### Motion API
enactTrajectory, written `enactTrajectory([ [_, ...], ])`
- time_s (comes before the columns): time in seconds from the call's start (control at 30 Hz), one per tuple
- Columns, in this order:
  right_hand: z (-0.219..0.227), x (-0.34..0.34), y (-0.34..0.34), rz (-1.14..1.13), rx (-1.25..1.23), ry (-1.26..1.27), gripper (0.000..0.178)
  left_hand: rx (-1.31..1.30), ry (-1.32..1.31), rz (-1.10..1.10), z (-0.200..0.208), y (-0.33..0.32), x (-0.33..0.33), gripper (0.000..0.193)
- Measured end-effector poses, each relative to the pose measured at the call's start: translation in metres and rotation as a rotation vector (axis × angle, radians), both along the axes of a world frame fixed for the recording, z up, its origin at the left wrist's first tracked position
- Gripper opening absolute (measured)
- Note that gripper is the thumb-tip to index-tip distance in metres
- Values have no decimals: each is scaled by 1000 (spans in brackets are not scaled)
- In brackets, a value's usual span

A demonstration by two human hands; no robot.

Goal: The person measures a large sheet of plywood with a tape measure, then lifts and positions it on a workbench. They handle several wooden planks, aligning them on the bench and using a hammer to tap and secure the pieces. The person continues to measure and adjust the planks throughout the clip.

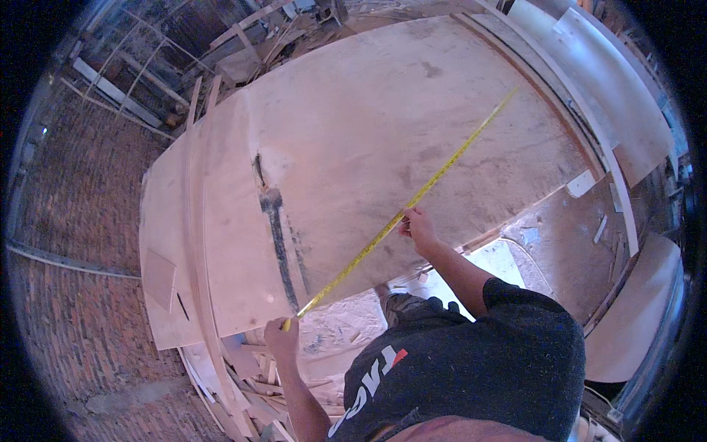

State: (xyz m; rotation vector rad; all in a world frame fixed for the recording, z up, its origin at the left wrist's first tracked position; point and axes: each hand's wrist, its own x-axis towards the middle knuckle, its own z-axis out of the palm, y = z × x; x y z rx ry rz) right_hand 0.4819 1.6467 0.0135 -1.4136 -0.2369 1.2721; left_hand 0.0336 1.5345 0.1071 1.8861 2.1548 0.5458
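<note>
A yellow tape measure (454, 158) is stretched slantwise over a large wooden board (339, 110). Its far end reaches toward the board's far right part. At the near edge of the board, my left hand (281, 339) is closed on the near end of the tape. Farther along, my right hand (420, 230) pinches the blade near its middle. Whether the tape touches the wood along its length, I cannot tell. A dark burnt-looking strip (276, 228) runs along the board to the left of the tape.
Long wooden strips (195, 214) lie across the board's left part, near a small flat wood piece (158, 278). Timber offcuts (258, 376) are piled below the near left edge. Curved sheets (611, 81) stand at the right. A brick surface (74, 206) spreads at the left.
</note>
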Motion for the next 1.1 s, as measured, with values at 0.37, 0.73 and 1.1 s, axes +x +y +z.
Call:
enactTrajectory([
  [0.37, -57, 39, 130, -269, -119, 15, 24, -76, 121, 48, -18, 203, -80, 40],
  [0.73, -195, 147, 232, 24, -192, -877, 9, -80, 112, -123, -56, 397, -86, 40],
  [1.1, -142, 96, 307, -142, -97, -295, 9, -133, 157, -18, -88, 448, -92, 40],
])
